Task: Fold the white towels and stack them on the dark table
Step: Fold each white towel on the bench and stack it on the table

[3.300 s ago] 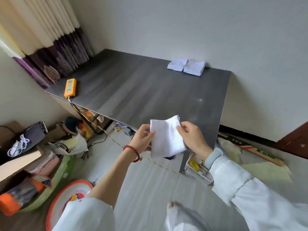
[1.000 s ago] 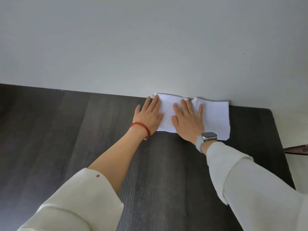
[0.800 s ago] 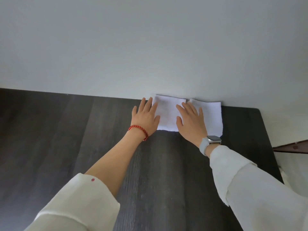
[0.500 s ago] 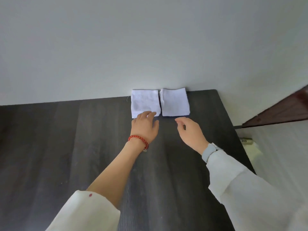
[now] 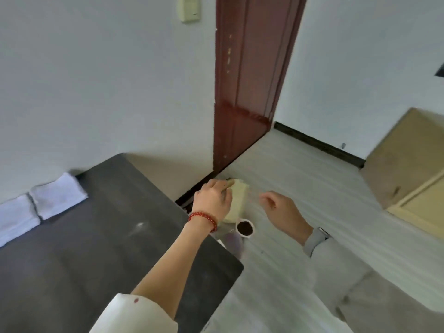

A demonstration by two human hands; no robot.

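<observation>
At far left, against the white wall: two folded white towels (image 5: 43, 207) side by side on the dark wood-grain table (image 5: 101, 255), well apart from both hands. Beyond the table's right edge: left hand (image 5: 212, 200) with red bead bracelet (image 5: 203, 219), fingers loosely curled, holding nothing. Farther right, over pale floor: right hand (image 5: 281, 210), relaxed, empty.

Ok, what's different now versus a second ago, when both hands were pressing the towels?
Both hands have let go and pulled back: the left hand and right hand now hang empty beyond the dark table's edge, and the view has swung toward the door. The two folded white towels stay side by side against the wall.
</observation>
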